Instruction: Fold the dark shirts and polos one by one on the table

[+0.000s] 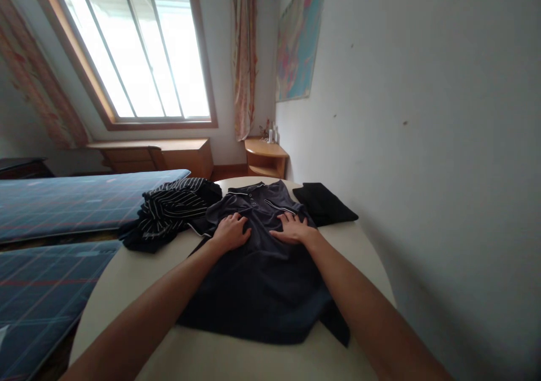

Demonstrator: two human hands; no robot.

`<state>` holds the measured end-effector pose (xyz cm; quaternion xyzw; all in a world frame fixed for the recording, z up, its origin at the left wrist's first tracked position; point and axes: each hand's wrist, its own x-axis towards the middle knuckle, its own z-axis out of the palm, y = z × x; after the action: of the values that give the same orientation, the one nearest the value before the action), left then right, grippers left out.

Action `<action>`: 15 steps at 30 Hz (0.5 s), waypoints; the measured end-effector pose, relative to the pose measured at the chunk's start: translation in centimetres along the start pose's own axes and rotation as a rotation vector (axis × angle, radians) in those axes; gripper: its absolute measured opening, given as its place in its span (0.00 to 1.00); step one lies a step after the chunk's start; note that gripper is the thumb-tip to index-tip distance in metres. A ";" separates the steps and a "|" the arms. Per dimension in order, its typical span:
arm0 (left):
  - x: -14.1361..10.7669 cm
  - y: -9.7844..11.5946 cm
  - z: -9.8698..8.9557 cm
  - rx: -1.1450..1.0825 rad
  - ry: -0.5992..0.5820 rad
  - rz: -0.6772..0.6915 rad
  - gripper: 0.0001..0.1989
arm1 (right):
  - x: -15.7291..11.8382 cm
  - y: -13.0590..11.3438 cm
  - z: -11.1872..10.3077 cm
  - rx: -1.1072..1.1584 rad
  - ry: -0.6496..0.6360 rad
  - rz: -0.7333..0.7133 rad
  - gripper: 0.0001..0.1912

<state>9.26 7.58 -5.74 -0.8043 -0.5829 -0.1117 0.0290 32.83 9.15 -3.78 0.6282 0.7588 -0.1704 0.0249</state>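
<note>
A dark navy polo shirt (257, 291) lies spread on the pale round table (139, 291), its collar at the far side and its hem toward me. White piping edges the collar and sleeves, and the button placket faces up. My left hand (231, 231) rests on the left chest of the shirt, fingers loosely spread and slightly bent. On the right chest, just below the piped sleeve, my right hand (291, 229) lies flat with its fingers apart. Neither hand grips the cloth. At the lower right, a corner of fabric sticks out from under the hem.
A heap of black clothes with white stripes (177, 206) sits at the table's left edge. Folded black cloth (325, 203) lies at the back right, near the white wall (443, 172). Two blue plaid mattresses (51, 268) are on the left. A corner shelf (266, 150) stands beyond.
</note>
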 end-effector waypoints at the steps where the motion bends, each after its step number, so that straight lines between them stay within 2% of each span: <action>1: 0.5 0.1 0.1 0.000 0.007 -0.023 0.21 | 0.3 -0.2 0.2 0.003 -0.005 0.020 0.48; 4: 1.2 0.3 0.7 -0.014 0.049 -0.064 0.19 | 1.0 -0.3 1.1 0.017 0.018 0.046 0.51; 7: 0.9 0.4 0.9 -0.038 0.099 -0.074 0.18 | 1.3 0.1 2.2 0.015 0.138 0.024 0.49; 11: -0.8 1.3 -0.6 -0.163 0.186 0.021 0.16 | 1.1 0.6 3.1 0.009 0.282 -0.029 0.44; 13: -2.0 2.4 -1.6 -0.260 0.151 0.114 0.17 | 0.9 0.7 3.2 0.027 0.306 -0.044 0.42; 15: -3.0 3.6 -2.3 -0.318 0.030 0.249 0.21 | 0.7 0.7 3.1 0.055 0.327 -0.067 0.39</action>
<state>11.48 3.20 -3.89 -0.8628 -0.4537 -0.2098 -0.0763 32.81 9.06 -7.04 0.6224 0.7682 -0.0873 -0.1219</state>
